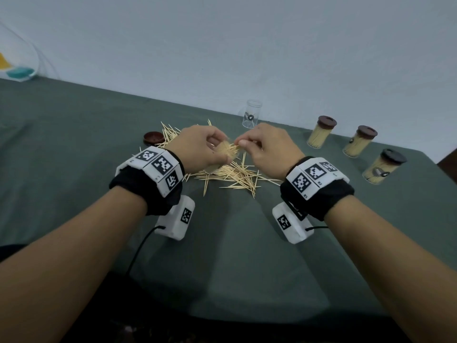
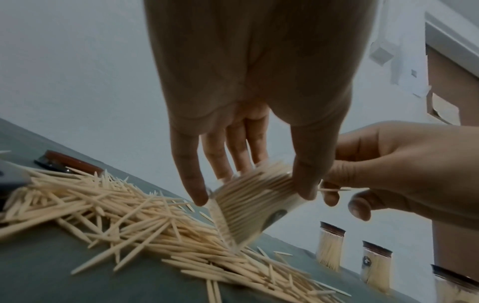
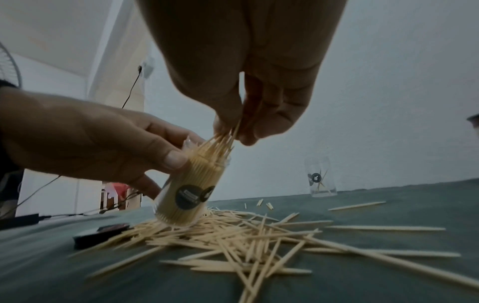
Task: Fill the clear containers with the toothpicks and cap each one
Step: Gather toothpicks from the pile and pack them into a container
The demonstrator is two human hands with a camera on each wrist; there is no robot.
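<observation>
My left hand point(image 1: 197, 147) grips a clear container point(image 3: 189, 192) packed with toothpicks, tilted, its base on the loose toothpick pile point(image 1: 237, 177). The same container point(image 2: 256, 198) shows in the left wrist view between thumb and fingers. My right hand point(image 1: 262, 147) pinches a few toothpicks point(image 3: 233, 131) at the container's open mouth. A brown cap point(image 1: 153, 137) lies on the cloth left of the pile. A nearly empty clear container point(image 1: 252, 116) stands uncapped behind the hands.
Three capped, filled containers point(image 1: 321, 131) point(image 1: 359, 141) point(image 1: 384, 169) stand in a row at the right by the wall. The table carries a green cloth point(image 1: 74, 149). A clear object with a teal base point(image 1: 19, 71) sits far left.
</observation>
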